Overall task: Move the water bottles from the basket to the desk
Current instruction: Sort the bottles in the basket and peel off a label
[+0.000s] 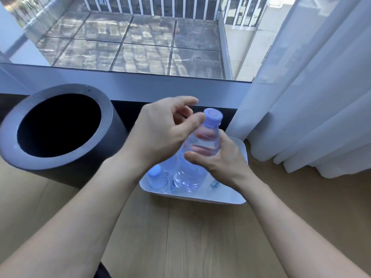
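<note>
Observation from the head view: the right hand grips a clear water bottle around its upper body, thumb across the near face and fingers wrapped round the far side, showing through the plastic. The bottle stands nearly upright, leaning slightly right, with its pale blue cap on. Its lower end is over the white basket; I cannot tell whether the base rests on the basket floor or hangs clear of it.

The left hand sits just left of the bottle's neck, fingers loosely curled and holding nothing. Its thumb tip lies right beside the bottle's shoulder; I cannot confirm contact.

A second capped bottle stands upright in the basket's near left corner. A small blue item lies in the basket under the right wrist; I cannot identify it.

The basket rests on a wooden floor. A dark cylindrical bin stands to its left, a white curtain hangs to its right, and a window lies beyond.
</note>
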